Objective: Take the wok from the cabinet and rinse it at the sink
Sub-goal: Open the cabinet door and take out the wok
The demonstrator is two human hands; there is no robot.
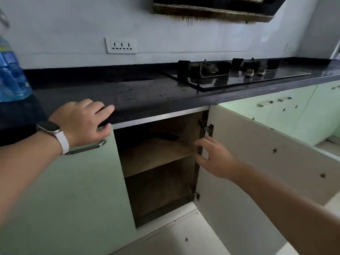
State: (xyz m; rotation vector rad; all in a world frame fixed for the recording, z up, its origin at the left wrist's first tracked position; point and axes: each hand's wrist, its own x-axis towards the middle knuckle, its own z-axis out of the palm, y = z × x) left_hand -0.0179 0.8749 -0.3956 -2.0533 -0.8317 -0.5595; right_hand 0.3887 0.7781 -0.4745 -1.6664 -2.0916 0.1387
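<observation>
Cabinet [158,159] under the dark desk [147,96] is standing open, its right door [257,153] swung wide outward, inner face showing. Left door [64,181] is staying shut, metal handle [88,147] near its top edge.

Left hand [81,122] is lying palm-down on the desk's front edge, fingers [104,109] spread flat on the surface, thumb curling under the lip; gripping nothing. A watch [49,128] with a pale strap is sitting on that wrist.

Right hand [215,155] is hovering at the cabinet mouth beside the upper hinge [207,127], fingers loosely parted and curved, holding nothing, fingertips at the frame's edge.

Inside, a wooden shelf [156,155] is dividing the space. A dark curved shape, apparently the wok [161,136], is resting on that shelf toward the back; deep shadow is making its outline hard to tell.

On the desk, a gas hob [239,76] is sitting to the right, a blue water bottle [11,70] at far left. A wall socket [121,46] is showing above, a range hood [211,8] at the top
</observation>
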